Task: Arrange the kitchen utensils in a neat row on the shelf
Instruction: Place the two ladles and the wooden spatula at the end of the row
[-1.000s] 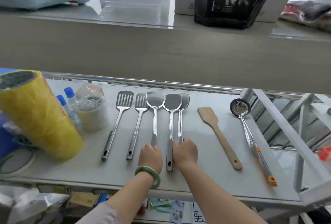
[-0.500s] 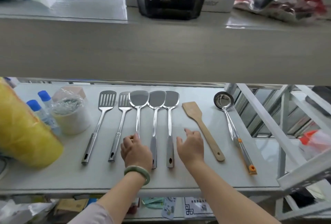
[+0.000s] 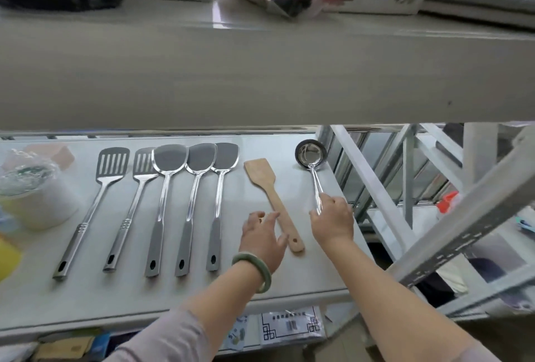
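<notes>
Hands (image 3: 332, 221) now at ladle (image 3: 311, 156), spatula (image 3: 270, 194).

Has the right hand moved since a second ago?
Yes. The right hand has gone rightward, from the handles of the steel spatulas, past the wooden spatula, to the ladle handle, which it now pinches.

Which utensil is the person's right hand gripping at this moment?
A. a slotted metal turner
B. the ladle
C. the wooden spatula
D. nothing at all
B: the right hand is closed around the shiny handle of the ladle at the right end of the row, while the wooden spatula lies beside the left hand.
</notes>
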The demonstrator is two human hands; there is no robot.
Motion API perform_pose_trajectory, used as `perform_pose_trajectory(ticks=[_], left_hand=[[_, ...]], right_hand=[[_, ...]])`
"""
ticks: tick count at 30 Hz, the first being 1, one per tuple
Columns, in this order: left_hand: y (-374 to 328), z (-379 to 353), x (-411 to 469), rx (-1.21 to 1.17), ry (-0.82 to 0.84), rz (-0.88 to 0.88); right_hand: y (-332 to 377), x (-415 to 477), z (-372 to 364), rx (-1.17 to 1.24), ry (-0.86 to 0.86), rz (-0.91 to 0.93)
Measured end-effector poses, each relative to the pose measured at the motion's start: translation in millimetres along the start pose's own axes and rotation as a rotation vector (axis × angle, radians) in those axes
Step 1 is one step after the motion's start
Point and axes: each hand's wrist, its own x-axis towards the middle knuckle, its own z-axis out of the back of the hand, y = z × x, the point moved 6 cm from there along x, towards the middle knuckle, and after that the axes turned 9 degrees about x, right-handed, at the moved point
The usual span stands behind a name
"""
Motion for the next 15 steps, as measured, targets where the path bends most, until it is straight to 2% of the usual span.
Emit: perform_pose_trajectory(ticks=[3,6,15], left_hand=[[-14.3,-19.9,3.8,0.057,0.091,0.047],[-20.9,-28.8,10.5,0.185,0.112,0.035],[-34.9,-40.0,21.4,0.349,0.220,-0.030]], right_hand=[[-11.0,3.9,-1.2,0.028,0.064,-0.050],[-17.3,7.4,-1.7,0.044,0.122,-0.083],[-23.6,17.9,-0.3,-0.005,0.182,-0.049]])
